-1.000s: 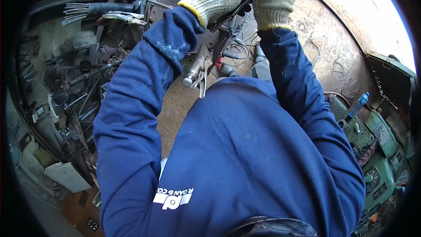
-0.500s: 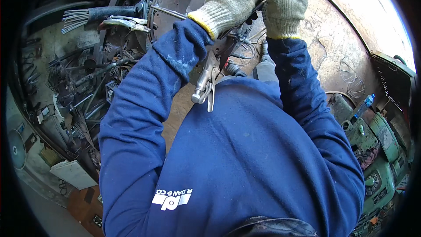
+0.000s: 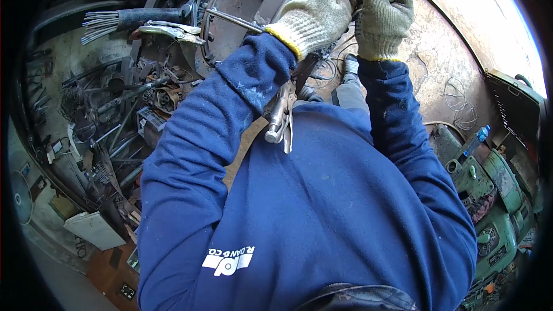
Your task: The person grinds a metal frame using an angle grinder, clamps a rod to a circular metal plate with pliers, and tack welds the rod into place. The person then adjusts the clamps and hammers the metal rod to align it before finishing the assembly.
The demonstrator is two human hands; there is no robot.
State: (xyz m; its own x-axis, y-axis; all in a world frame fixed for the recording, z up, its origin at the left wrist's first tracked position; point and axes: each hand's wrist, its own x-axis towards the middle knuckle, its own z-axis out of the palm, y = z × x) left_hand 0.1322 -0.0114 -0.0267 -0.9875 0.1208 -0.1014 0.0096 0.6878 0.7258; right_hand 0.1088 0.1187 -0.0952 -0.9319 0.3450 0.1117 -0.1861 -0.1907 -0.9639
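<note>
Both my hands wear grey knit work gloves with yellow cuff edges and meet near the top of the view. My left hand (image 3: 319,14) has its fingers curled and pressed up against the right. Closed in a pinch, my right hand (image 3: 383,20) shows a small dark bit between thumb and fingers, too hidden to name. Below my left wrist, a pair of locking pliers (image 3: 281,118) hangs with its handles toward me, its jaws out of sight. A second pair of locking pliers (image 3: 173,31) lies to the left, beside a thin metal rod (image 3: 236,21).
Metal rods (image 3: 101,26) stick out of a dark tube (image 3: 151,18) on the left, above heaped scrap metal and tools. A round metal frame (image 3: 206,34) stands near my left forearm. Loose wire (image 3: 459,103) lies on the floor at right, near a green machine (image 3: 498,236) and a plastic bottle (image 3: 478,138).
Both hands have shifted a little to the right, still together. The hanging locking pliers appear slightly further right and lower. The grip of the fingers looks much the same.
</note>
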